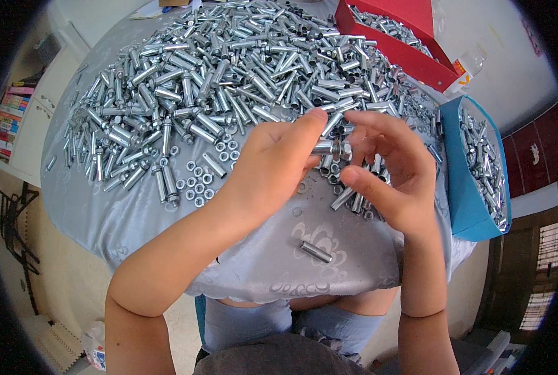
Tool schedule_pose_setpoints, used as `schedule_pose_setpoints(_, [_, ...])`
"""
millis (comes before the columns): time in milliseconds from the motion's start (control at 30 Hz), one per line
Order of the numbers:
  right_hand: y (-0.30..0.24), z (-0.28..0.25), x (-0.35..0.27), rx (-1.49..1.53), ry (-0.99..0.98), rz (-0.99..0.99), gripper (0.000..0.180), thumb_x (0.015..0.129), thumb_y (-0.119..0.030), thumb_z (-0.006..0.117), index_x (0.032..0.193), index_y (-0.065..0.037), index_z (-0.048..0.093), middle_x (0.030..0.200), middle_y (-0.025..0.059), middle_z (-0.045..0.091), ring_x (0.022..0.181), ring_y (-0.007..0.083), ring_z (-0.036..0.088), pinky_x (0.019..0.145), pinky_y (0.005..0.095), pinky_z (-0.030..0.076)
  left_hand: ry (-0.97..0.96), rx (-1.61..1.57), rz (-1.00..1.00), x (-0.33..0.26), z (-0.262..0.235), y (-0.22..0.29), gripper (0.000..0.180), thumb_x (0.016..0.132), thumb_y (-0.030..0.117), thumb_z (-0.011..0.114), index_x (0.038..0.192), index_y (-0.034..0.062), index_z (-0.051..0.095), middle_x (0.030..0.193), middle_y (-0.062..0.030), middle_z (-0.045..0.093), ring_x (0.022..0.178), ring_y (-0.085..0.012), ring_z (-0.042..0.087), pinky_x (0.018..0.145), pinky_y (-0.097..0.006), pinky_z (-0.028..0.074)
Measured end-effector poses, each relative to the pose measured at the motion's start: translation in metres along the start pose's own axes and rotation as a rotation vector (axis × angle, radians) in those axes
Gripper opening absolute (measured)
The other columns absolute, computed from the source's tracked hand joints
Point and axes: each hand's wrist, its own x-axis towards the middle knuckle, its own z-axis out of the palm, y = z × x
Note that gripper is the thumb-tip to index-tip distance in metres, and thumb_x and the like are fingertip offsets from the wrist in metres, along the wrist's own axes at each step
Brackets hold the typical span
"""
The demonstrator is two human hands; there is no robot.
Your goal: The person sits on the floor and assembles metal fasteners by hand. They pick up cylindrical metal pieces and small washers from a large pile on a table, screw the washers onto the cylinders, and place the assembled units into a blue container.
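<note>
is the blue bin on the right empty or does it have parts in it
It has parts in it. The blue bin holds a layer of silver metal sleeves along its inside, though it is not filled to the rim.

Both hands meet over the grey tablecloth (166, 219) — the left hand (272, 165) and right hand (391, 175) pinch one metal sleeve bolt (329, 148) together, beside a heap of sleeve bolts (229, 69), loose nuts (197, 181) and a blue bin (472, 187).

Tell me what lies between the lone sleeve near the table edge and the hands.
In the head view, bare grey cloth separates the lone sleeve from the left hand and right hand.
</note>
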Motion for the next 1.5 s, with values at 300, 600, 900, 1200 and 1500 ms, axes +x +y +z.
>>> schedule_pose_setpoints(300, [0.007,-0.004,0.0,-0.137,-0.009,-0.159,0.028,0.065,0.0,0.069,0.092,-0.004,0.061,0.086,0.0025,0.06,0.064,0.0085,0.053,0.058,0.0216,0.037,0.032,0.027,-0.011,0.003,0.001,-0.002,0.042,0.085,0.038,0.048,0.052,0.0148,0.036,0.044,0.0063,0.03,0.035,-0.004,0.025,0.034,-0.02,0.021])
schedule_pose_setpoints(600, [0.009,-0.006,0.0,-0.234,-0.038,-0.133,0.017,0.069,-0.005,0.068,0.085,-0.003,0.061,0.076,0.0022,0.058,0.059,0.0087,0.05,0.053,0.0229,0.035,-0.005,0.02,-0.014,0.001,0.002,0.0,0.039,0.084,0.038,0.05,0.055,0.0136,0.039,0.044,0.0061,0.03,0.035,-0.0041,0.026,0.034,-0.02,0.021])
schedule_pose_setpoints(900, [0.007,-0.009,0.001,-0.231,0.008,-0.113,0.026,0.068,-0.011,0.07,0.092,-0.005,0.062,0.067,0.0002,0.052,0.056,0.0069,0.044,0.05,0.0218,0.033,0.014,-0.003,-0.05,0.0,0.003,0.006,0.038,0.084,0.037,0.051,0.056,0.0133,0.041,0.044,0.0061,0.03,0.035,-0.0039,0.026,0.034,-0.021,0.021])
schedule_pose_setpoints(1200, [0.01,-0.007,0.003,-0.257,-0.019,-0.248,0.019,0.067,-0.004,0.069,0.086,-0.004,0.063,0.069,0.0015,0.053,0.058,0.0089,0.047,0.053,0.0218,0.038,0.017,0.017,-0.042,0.001,0.002,0.001,0.04,0.084,0.038,0.05,0.053,0.0144,0.038,0.044,0.0062,0.03,0.035,-0.0034,0.026,0.034,-0.02,0.021])
schedule_pose_setpoints(1500, [-0.002,-0.006,0.002,-0.262,-0.055,-0.141,0.022,0.071,-0.009,0.069,0.089,-0.003,0.058,0.064,0.0013,0.051,0.058,0.0087,0.046,0.052,0.0245,0.038,0.024,0.017,-0.082,0.001,0.004,0.003,0.041,0.084,0.038,0.051,0.053,0.0136,0.039,0.044,0.0058,0.032,0.035,-0.0039,0.028,0.034,-0.02,0.021])
